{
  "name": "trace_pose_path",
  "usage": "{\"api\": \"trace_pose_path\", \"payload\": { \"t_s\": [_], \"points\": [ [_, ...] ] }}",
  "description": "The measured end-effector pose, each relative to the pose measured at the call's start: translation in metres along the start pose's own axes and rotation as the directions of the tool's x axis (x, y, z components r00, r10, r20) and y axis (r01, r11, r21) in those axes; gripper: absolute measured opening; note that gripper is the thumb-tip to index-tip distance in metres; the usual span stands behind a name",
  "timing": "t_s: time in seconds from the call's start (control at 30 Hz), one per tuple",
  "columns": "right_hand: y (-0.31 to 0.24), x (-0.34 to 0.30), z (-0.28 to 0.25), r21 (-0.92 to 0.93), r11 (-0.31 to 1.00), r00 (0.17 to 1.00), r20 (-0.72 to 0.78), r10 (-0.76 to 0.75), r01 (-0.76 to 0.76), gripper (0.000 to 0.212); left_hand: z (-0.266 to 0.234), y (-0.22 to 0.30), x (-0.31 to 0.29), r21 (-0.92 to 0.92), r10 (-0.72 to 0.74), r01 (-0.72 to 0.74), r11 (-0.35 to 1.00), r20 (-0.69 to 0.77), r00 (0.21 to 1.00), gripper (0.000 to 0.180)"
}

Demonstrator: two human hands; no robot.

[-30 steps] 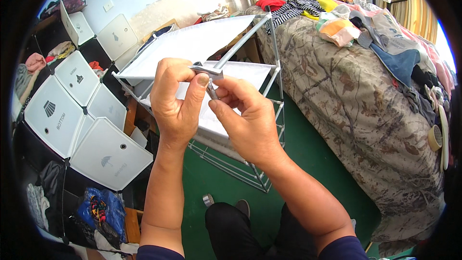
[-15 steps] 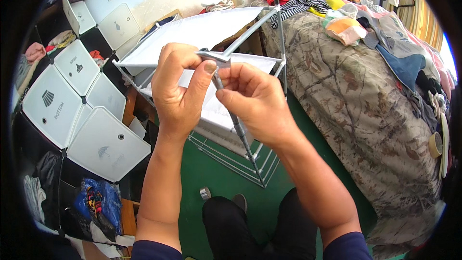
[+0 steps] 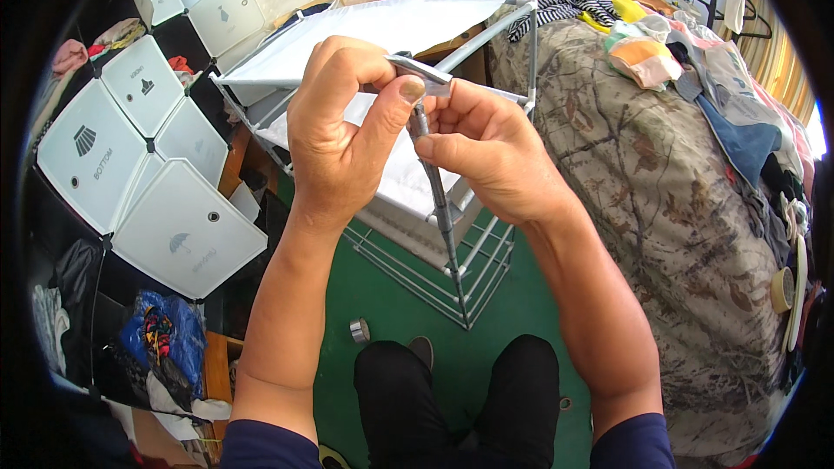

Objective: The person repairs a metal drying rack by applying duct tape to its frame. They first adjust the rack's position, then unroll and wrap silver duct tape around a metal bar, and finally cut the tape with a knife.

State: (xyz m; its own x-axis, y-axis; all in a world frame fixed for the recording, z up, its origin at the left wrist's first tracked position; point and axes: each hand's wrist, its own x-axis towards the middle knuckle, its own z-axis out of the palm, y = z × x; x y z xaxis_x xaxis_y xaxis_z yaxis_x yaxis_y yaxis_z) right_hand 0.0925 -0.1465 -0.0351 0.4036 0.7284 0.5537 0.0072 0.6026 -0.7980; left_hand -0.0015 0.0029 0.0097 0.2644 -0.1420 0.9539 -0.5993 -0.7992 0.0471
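Between my hands stands the near corner post (image 3: 442, 217) of a rack made of grey tubes with white fabric shelves (image 3: 382, 30). Dark grey wrapping covers parts of this post. My left hand (image 3: 343, 135) is closed at the post's top, thumb against bent fingers, pinching a shiny grey strip of tape (image 3: 424, 69). The strip sticks out to the right above the post. My right hand (image 3: 486, 143) pinches the post just below its top, thumb in front. Its other fingers curl behind, partly hidden, near the strip's free end.
Left stands a cube cabinet with white door panels (image 3: 91, 156), some open, clothes inside. A camouflage-covered bed or pile (image 3: 643, 208) with clothes (image 3: 643, 56) borders the right. On the green floor (image 3: 347, 382) lies a silver tape roll (image 3: 359, 330) near my feet.
My hands and the post's top appear slightly higher and farther right, as the whole view has shifted. Both hands keep their pinch; the strip tilts a little more downward to the right.
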Motion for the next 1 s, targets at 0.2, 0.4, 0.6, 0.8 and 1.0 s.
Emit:
{"api": "trace_pose_path", "payload": {
  "t_s": [0.2,0.4,0.6,0.8,1.0],
  "points": [
    [0.004,0.007,-0.007,0.048,0.999,0.997,0.071,-0.001,-0.003,0.026,0.001,-0.002,0.001,0.007,0.027,-0.027,1.000,0.005,1.000,0.015],
    [0.004,0.013,-0.006,0.183,0.978,0.984,0.163,0.072,-0.101,0.026,-0.002,0.001,0.000,-0.010,-0.017,0.017,1.000,0.011,1.000,0.015],
    [0.010,0.019,-0.010,0.369,0.908,0.953,0.291,0.087,-0.196,0.020,-0.002,-0.002,-0.002,0.020,0.017,-0.018,1.000,0.031,0.999,0.016],
    [0.016,0.025,-0.012,0.465,0.841,0.930,0.350,0.111,-0.275,0.021,0.001,0.002,-0.002,0.002,-0.025,0.025,1.000,0.004,1.000,0.016],
    [0.007,0.031,-0.013,0.425,0.854,0.916,0.379,0.133,-0.299,0.022,-0.001,-0.001,-0.002,0.000,-0.004,0.004,1.000,-0.016,1.000,0.016]
  ]
}}
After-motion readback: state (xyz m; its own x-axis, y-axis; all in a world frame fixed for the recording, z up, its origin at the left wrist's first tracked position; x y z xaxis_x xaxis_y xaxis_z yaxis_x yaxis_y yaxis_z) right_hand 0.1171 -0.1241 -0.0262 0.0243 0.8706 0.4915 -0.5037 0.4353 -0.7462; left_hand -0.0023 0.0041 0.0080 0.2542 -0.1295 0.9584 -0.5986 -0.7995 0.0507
